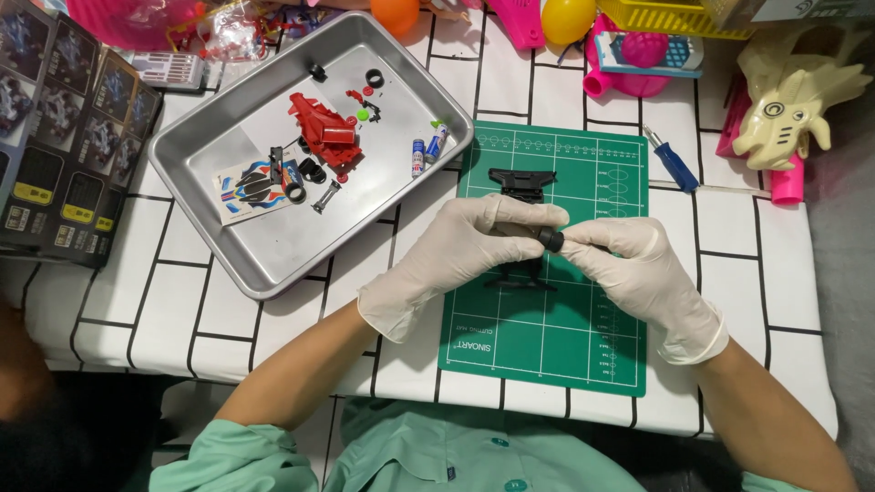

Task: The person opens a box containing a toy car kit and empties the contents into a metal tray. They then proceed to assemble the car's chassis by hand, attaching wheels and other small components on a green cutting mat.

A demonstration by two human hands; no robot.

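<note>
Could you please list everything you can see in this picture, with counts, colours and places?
black plastic toy-car chassis: one, black, on the mat, under both hands
small black wheel: one, black, at the fingertips
green cutting mat: one, green, table centre
metal tray: one, silver, left of the mat
red toy-car body: one, red, in the tray
blue-handled screwdriver: one, right of the mat
left hand: white glove, on the chassis
right hand: white glove, at the wheel

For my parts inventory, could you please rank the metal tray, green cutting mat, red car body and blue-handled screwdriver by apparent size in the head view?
1. metal tray
2. green cutting mat, partly hidden by hands
3. red car body
4. blue-handled screwdriver, close to the car body, so uncertain
</note>
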